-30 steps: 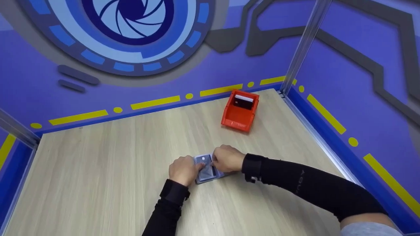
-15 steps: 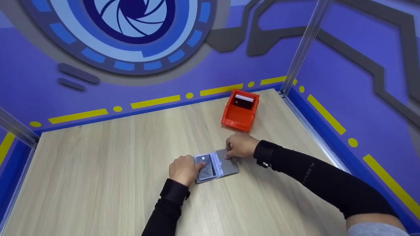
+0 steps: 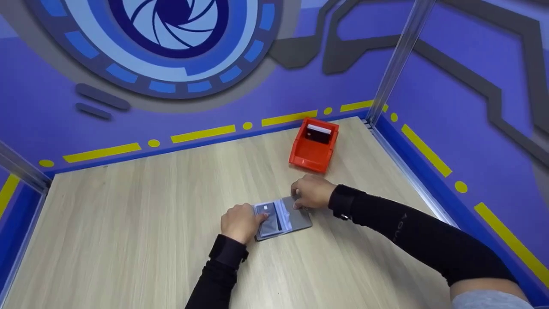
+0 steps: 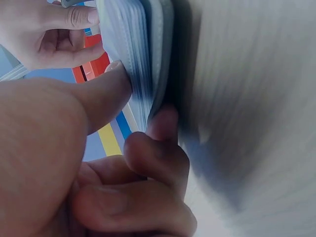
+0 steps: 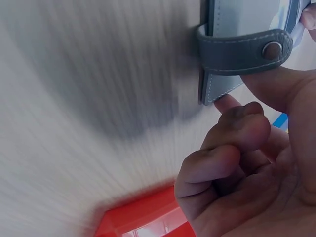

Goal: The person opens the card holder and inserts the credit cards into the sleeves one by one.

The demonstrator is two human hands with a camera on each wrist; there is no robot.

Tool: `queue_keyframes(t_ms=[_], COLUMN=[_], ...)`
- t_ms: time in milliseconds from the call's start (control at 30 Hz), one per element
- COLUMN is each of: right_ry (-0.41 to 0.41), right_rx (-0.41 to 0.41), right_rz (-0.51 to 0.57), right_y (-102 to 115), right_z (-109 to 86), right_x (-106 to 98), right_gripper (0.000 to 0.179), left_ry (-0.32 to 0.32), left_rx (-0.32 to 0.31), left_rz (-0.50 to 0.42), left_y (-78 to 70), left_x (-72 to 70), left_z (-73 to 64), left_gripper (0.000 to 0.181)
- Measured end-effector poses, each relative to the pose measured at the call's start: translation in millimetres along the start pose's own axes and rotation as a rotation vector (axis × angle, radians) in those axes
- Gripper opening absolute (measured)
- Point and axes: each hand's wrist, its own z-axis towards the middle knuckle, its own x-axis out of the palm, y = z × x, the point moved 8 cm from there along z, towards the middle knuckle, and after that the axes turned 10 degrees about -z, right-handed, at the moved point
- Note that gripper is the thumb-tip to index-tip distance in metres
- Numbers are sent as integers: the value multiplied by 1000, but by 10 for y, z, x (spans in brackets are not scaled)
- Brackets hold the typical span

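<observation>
A grey card holder [image 3: 301, 219] lies spread on the wooden table, clear plastic sleeves in its middle. A dark card [image 3: 270, 225] with a small pale chip shows in the left half. My left hand [image 3: 239, 223] grips the left edge, thumb on top of the sleeve stack [image 4: 129, 39] and a finger beneath the cover. At the far right corner, my right hand [image 3: 314, 192] pinches the other cover between thumb and forefinger. In the right wrist view a strap with a metal snap [image 5: 242, 52] sticks out from that cover, by the thumb.
Behind the right hand stands a red bin [image 3: 309, 164] with black and white cards [image 3: 318, 134] against its back wall. Blue-purple panels [image 3: 206, 120] close off the far side and right side of the wooden table [image 3: 141, 214].
My right hand has moved from the holder's middle out to the far right corner, uncovering the right half, then shifted slightly left. The left hand has stayed put.
</observation>
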Motion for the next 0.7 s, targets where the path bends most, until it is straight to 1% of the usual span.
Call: queue_keyframes(t_ms=[167,233,300,367,433,500,600,700], right_ry=[-7,-10,-6,13,47,88,128,129], right_rx=[-1,12,41,89,136,156,128,81], right_rz=[28,36,30,23,9,-7,-28,-23], right_y=[-34,-64,-102,-147,-185,-198,-177,-161], right_z=[-2,-14,-37,-71,-114,-158,-207,-242], right_x=[7,7,3,3,14,30,54,65], right_gripper=[29,27,26,30,37,42,39,34], left_ry=[1,6,10,14,15,17,21,23], left_rx=[0,-3,-5,-7,-10,-12,-17,-22], left_rz=[-7,-11,-13,-9,-7,-4,-4,-11], left_y=[-1,-4,-9,-11,-13,-12,-5,8], left_x=[3,8,10,10,5,3,5,9], left_z=[-4,-6,-8,-7,-5,-4,-4,-9], left_gripper=[45,45,44,45,45,45,46,45])
